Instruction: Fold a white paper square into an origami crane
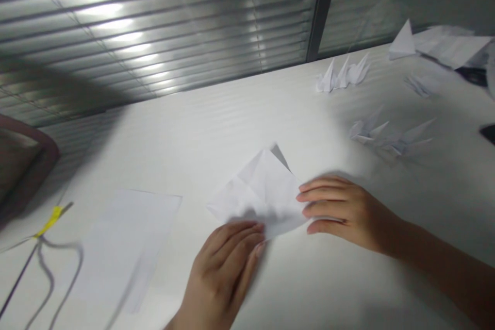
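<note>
A folded square of white paper (pixel 263 191) lies on the white table (pixel 216 134), with a crease pattern and a raised point at its far end. My left hand (pixel 222 273) grips its near edge, the fingers over the paper and slightly blurred. My right hand (pixel 348 214) holds the right corner from the other side, its fingertips on the fold. A flat white sheet (pixel 124 247) lies to the left of my left hand, untouched.
Several folded paper cranes (pixel 342 75) stand at the table's far right, with more (pixel 390 134) nearer. Loose white paper (pixel 452 46) is piled at the back right corner. A cable with yellow tape (pixel 50 221) crosses the left edge. Window blinds (pixel 154 26) run behind the table.
</note>
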`<control>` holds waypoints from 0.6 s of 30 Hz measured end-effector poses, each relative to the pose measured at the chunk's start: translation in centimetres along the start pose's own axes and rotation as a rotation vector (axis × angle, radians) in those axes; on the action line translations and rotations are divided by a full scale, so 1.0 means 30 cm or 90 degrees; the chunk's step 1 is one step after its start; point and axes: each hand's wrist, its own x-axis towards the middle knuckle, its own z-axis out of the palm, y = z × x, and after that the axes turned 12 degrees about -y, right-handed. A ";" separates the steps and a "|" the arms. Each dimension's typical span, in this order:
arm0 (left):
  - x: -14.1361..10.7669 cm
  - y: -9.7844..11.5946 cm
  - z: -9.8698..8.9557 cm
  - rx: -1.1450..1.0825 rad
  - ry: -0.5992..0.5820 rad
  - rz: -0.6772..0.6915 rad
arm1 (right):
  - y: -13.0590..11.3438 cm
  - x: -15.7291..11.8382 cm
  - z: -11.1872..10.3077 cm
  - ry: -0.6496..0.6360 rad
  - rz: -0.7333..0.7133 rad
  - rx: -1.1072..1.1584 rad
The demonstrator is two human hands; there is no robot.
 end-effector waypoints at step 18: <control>0.021 -0.026 0.016 0.106 0.070 -0.249 | -0.096 0.053 0.073 -0.012 0.194 -0.111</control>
